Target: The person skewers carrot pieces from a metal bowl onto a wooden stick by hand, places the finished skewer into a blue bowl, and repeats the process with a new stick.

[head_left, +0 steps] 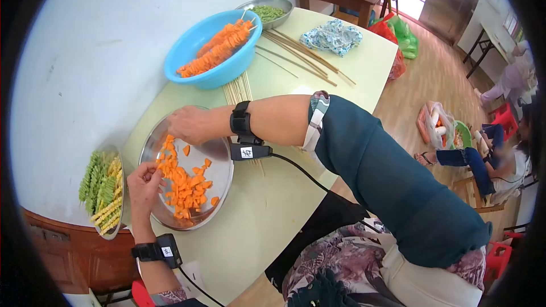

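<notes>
A metal bowl (223, 185) with cut orange carrot pieces (190, 190) stands on the table under both hands. My left hand (145, 185) is at the bowl's left rim, thumb and fingers pinched on a carrot piece. Over the bowl's far side, my right hand (190, 125) is bent down with its fingers closed; what they hold is hidden. A short line of carrot pieces (168, 150) runs between the two hands. Thin bamboo skewers (241, 88) lie beside the bowl, partly under my right forearm.
A blue basin (210, 79) with carrot skewers (213, 54) stands farther back, near a metal bowl of green pieces (267, 14). Brown chopsticks (301, 57) and a crumpled patterned bag (331, 37) lie right. Left is a bowl of green and yellow spirals (105, 190). A person (506, 167) sits far right.
</notes>
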A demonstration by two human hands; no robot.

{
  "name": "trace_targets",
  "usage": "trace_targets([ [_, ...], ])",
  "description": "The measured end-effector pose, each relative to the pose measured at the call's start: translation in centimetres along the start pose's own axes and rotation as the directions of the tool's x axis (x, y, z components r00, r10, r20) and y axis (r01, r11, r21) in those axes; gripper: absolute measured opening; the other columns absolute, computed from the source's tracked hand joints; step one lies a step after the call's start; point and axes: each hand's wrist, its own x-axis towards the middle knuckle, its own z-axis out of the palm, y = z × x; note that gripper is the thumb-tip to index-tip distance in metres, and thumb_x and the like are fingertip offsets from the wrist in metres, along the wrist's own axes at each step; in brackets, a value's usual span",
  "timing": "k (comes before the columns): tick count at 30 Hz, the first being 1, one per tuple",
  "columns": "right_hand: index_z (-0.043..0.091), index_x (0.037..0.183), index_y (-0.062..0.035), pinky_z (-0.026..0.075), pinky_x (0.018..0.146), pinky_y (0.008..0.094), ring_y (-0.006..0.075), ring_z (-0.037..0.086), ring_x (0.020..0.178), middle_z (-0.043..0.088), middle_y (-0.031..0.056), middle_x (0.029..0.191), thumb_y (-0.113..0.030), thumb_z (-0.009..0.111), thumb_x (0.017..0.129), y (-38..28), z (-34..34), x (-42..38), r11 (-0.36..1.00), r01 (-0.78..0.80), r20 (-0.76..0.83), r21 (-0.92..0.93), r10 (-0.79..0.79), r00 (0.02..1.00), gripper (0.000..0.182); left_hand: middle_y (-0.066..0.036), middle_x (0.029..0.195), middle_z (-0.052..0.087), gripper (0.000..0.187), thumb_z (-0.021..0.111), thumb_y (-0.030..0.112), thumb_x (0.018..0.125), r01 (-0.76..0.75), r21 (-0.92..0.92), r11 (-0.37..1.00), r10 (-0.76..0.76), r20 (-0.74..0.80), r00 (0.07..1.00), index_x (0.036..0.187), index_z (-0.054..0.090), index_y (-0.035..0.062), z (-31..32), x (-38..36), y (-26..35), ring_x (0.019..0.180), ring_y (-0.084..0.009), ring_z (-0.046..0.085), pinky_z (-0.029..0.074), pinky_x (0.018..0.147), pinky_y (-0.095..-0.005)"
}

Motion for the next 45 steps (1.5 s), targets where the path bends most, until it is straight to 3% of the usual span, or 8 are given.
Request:
trace_targets([
  [8, 0.056, 0.066, -0.0019, 0.044, 0.059, 0.0400, 0.0298, 0.058, 0.068, 0.054, 0.0137, 0.062, -0.010, 0.051, 0.073, 0.1, 0.4, 0.1, 0.999, -0.033, 0.205, -0.037, 0.040, 0.978, 0.012, -0.002, 0.071, 0.059, 0.011, 0.055, 0.004, 0.080, -0.030, 0.018, 0.999, 0.029, 0.061, 0.998, 0.089, 0.058, -0.0003, 0.1, 0.2, -0.7, 0.055, -0.0078, 0.058, 0.041, 0.043, -0.0176],
  [22, 0.064, 0.087, -0.0001, 0.049, 0.064, 0.0372, 0.0280, 0.062, 0.070, 0.064, 0.0138, 0.077, -0.018, 0.054, 0.073, 0.9, -1.2, 2.5, 0.912, -0.256, -0.062, 0.320, 0.290, 0.955, 0.025, -0.005, 0.071, 0.059, 0.018, 0.055, 0.012, 0.081, 0.016, -0.109, 0.994, -0.017, -0.008, 1.000, 0.091, 0.059, -0.0028, -1.5, 0.5, -1.3, 0.054, -0.0093, 0.057, 0.041, 0.043, -0.0190],
  [27, 0.065, 0.091, -0.0008, 0.050, 0.063, 0.0297, 0.0192, 0.063, 0.067, 0.067, 0.0108, 0.082, -0.017, 0.052, 0.073, -0.1, -7.9, 5.6, 0.644, -0.581, 0.474, 0.497, 0.360, 0.804, 0.028, -0.004, 0.070, 0.059, 0.018, 0.055, 0.011, 0.081, -0.033, -0.102, 0.994, 0.033, 0.003, 0.999, 0.092, 0.059, -0.0028, -1.7, 0.0, -1.1, 0.054, -0.0084, 0.056, 0.041, 0.043, -0.0186],
  [31, 0.066, 0.085, -0.0015, 0.049, 0.060, 0.0328, 0.0220, 0.061, 0.065, 0.066, 0.0098, 0.075, -0.018, 0.052, 0.072, -1.5, -10.0, 5.7, 0.973, -0.144, 0.491, 0.178, 0.039, 0.870, 0.025, -0.004, 0.069, 0.059, 0.017, 0.054, 0.009, 0.081, -0.066, -0.067, 0.996, 0.066, -0.006, 0.998, 0.092, 0.059, -0.0029, -2.0, -0.4, -0.7, 0.054, -0.0079, 0.056, 0.041, 0.043, -0.0179],
  [33, 0.065, 0.075, -0.0005, 0.047, 0.058, 0.0380, 0.0258, 0.060, 0.063, 0.063, 0.0117, 0.069, -0.017, 0.051, 0.071, -3.0, -13.5, 4.3, 0.993, -0.044, 0.790, -0.110, 0.114, 0.602, 0.022, -0.004, 0.068, 0.059, 0.016, 0.054, 0.009, 0.081, -0.075, -0.097, 0.992, 0.071, -0.044, 0.997, 0.091, 0.059, -0.0028, -2.1, -0.5, -0.9, 0.053, -0.0078, 0.056, 0.040, 0.042, -0.0180],
  [35, 0.063, 0.068, 0.0020, 0.048, 0.051, 0.0361, 0.0231, 0.061, 0.055, 0.062, 0.0118, 0.061, -0.012, 0.050, 0.073, 0.9, -13.3, 1.1, 0.944, 0.088, 0.792, -0.317, 0.213, 0.572, 0.020, -0.003, 0.067, 0.058, 0.014, 0.055, 0.008, 0.080, -0.092, -0.143, 0.985, 0.092, -0.006, 0.996, 0.088, 0.059, -0.0018, -2.1, -0.4, -0.9, 0.053, -0.0074, 0.056, 0.041, 0.041, -0.0181],
  [40, 0.060, 0.066, 0.0055, 0.048, 0.043, 0.0354, 0.0261, 0.060, 0.049, 0.060, 0.0150, 0.058, -0.004, 0.052, 0.069, 10.3, -15.6, -7.4, 0.843, -0.034, 0.660, -0.537, 0.445, 0.606, 0.013, -0.002, 0.066, 0.058, 0.012, 0.055, 0.008, 0.079, -0.102, -0.120, 0.987, 0.100, -0.019, 0.995, 0.087, 0.059, -0.0011, -2.1, 0.1, -1.6, 0.054, -0.0073, 0.057, 0.042, 0.041, -0.0179],
  [45, 0.059, 0.063, 0.0066, 0.050, 0.041, 0.0300, 0.0207, 0.063, 0.051, 0.062, 0.0129, 0.063, -0.018, 0.061, 0.070, 12.5, -14.5, -9.6, 0.532, -0.731, 0.529, -0.427, 0.803, 0.276, 0.026, -0.003, 0.067, 0.059, 0.013, 0.055, 0.007, 0.078, -0.101, -0.119, 0.988, 0.101, -0.010, 0.995, 0.087, 0.059, -0.0017, -2.2, 0.2, -2.0, 0.055, -0.0079, 0.058, 0.043, 0.042, -0.0187],
])
